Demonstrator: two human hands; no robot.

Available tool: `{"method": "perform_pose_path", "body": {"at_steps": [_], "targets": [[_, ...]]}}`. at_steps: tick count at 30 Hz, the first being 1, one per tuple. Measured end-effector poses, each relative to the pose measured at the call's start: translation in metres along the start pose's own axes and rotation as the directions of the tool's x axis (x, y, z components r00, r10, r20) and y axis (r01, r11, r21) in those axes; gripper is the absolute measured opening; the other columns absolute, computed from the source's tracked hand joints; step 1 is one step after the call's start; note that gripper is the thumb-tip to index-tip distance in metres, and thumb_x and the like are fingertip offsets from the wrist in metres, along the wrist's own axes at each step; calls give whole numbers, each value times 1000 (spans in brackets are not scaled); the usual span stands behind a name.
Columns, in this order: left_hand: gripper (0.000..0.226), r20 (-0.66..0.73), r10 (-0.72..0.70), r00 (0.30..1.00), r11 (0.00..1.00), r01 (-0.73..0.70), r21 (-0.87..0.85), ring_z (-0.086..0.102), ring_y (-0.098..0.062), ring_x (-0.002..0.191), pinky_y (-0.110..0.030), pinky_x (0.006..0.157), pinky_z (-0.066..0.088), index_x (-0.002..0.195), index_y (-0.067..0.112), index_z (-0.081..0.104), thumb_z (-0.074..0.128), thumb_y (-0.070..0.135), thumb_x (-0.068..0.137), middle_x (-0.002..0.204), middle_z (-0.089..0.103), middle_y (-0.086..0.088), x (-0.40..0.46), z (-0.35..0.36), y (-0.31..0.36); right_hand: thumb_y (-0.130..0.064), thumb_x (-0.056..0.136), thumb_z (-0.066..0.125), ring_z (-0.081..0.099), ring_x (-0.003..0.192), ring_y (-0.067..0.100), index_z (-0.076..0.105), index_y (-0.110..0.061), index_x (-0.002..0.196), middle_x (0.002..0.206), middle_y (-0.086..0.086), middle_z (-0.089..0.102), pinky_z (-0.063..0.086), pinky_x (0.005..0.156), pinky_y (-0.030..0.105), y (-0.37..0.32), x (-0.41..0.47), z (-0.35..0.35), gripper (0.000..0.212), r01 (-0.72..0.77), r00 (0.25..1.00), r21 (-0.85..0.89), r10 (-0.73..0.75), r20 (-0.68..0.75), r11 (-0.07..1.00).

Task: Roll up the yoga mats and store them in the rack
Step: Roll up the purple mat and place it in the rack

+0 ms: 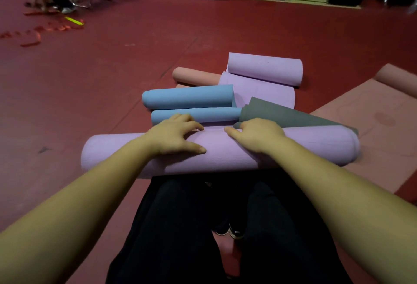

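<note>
While both hands pressed down on the big roll, the fingers (191,127) of the left hand (174,136) were bent and spread over its top, with the tips on the far side and the thumb flat on the near side. The right hand (256,134) lay the same way, its fingers bent over the top and its thumb pointing at the left hand. The two hands were near each other, with a small gap between them. Neither hand pinched the roll; they pushed on it from above.

Right under the fingers was the purple yoga mat (117,155), rolled into a fat tube. Its long side ran across, from the left of the left hand to the right of the right hand. It stuck out about as far past each hand, so each hand was near the middle.

Just past the fingertips lay a gray mat (282,114), half open, touching the purple roll. Beside it were two blue rolls (189,97). Farther out were another purple mat (266,69), partly rolled, and a pink roll (194,76). A pink mat (361,125) lay flat, off past the right hand.

No rack showed anywhere. I think the roll would next be lifted, one hand moving toward each end.
</note>
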State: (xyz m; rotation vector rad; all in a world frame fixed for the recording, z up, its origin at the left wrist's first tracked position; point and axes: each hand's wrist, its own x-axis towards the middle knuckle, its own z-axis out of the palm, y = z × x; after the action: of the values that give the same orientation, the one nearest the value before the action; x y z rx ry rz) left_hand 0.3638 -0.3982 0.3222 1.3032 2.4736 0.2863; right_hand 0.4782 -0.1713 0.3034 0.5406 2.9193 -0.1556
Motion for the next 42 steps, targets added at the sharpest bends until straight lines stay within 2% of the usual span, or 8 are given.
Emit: {"method": "perform_pose_path", "body": {"at_steps": [4,8,13,22,28,31,35,42], "targets": [[100,-323,135,937,927,-4,376,52,-33,116,-52,95,42,139,18,50,43,86,66,131,54,-7,-30,44,-1,-82,76,7,57,116,27,68,-32,118,128,3,63,45,88,40,-3,8,-7,90,-10,995,30,6,101,999],[131,-217,-5,976,823,127,554,40,-46,133,-69,102,32,152,20,23,73,80,47,153,34,-20,-35,58,5,-76,88,19,54,120,29,68,-24,121,135,6,59,43,98,41,-9,8,-15,79,-35,988,69,25,150,997],[116,-184,-26,983,830,124,544,43,-33,122,-50,101,33,154,25,10,68,72,65,143,38,-10,-30,40,13,-66,97,25,45,133,29,57,-17,137,149,9,47,34,107,38,-12,3,-31,70,-48,972,119,19,234,992],[114,-128,14,992,871,51,489,48,-28,123,-44,96,42,150,31,16,64,79,59,138,46,1,-54,11,37,-65,97,27,38,139,25,46,-24,146,155,5,38,26,115,39,-2,-11,-51,67,11,945,149,-59,322,989],[112,-26,19,999,924,-8,383,49,-25,124,-42,96,45,146,36,24,68,80,53,143,47,5,-61,2,48,-85,61,35,56,112,20,63,-39,116,129,-4,59,38,105,45,6,-10,-47,77,-5,923,185,-67,379,983],[115,76,-20,997,945,-6,326,48,-26,124,-40,97,45,145,36,26,66,82,48,144,47,3,-53,2,42,-87,61,30,52,120,20,61,-40,122,138,-4,54,33,109,45,5,-4,-39,83,14,885,173,-92,457,985],[118,180,-75,981,986,45,161,53,-22,116,-41,97,47,140,38,33,64,83,36,137,52,5,-36,-8,33,-65,96,34,48,127,24,60,-23,131,143,3,52,35,106,37,1,0,-40,61,47,955,129,-82,286,991],[110,456,-122,882,967,208,-144,51,-13,123,-32,105,41,146,40,37,91,53,51,139,51,16,3,-23,9,-67,96,25,57,110,29,68,-21,108,120,8,65,47,90,38,-7,-20,-31,65,92,995,60,-94,35,994]]}}
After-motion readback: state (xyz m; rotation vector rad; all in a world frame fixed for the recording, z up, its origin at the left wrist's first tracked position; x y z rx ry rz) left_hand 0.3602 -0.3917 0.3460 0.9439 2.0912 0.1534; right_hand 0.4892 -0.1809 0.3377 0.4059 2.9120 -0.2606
